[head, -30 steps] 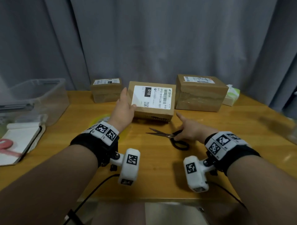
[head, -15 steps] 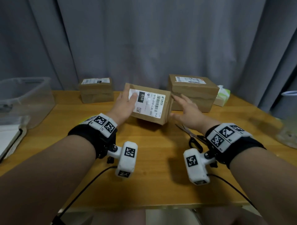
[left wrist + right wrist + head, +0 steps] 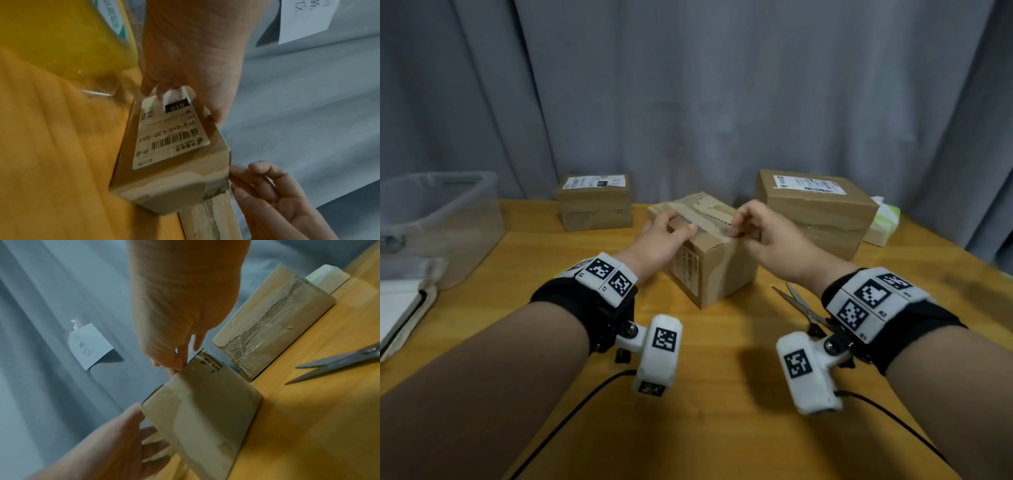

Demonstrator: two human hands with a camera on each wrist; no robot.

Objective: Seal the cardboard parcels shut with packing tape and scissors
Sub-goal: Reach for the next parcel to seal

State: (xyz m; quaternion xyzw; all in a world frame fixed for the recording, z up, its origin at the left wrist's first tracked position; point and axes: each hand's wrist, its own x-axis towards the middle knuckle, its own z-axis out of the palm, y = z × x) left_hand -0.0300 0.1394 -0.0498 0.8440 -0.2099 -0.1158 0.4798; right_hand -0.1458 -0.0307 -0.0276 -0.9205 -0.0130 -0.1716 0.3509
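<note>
1. My left hand (image 3: 664, 240) curls over the left top edge of the box (image 3: 717, 270), gripping it.
2. My right hand (image 3: 774, 240) pinches the right top edge.
3. The brown corrugated box stands on the wooden table (image 3: 722, 411); steel scissors (image 3: 803, 308) lie just right.

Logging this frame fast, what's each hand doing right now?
Left hand: grips the middle parcel at its top left edge.
Right hand: pinches that parcel's top right edge.

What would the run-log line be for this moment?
phase: positioning parcel | middle parcel: on table, worn seam up | left hand: grips parcel top | right hand: pinches seam | scissors: idle on table
</note>
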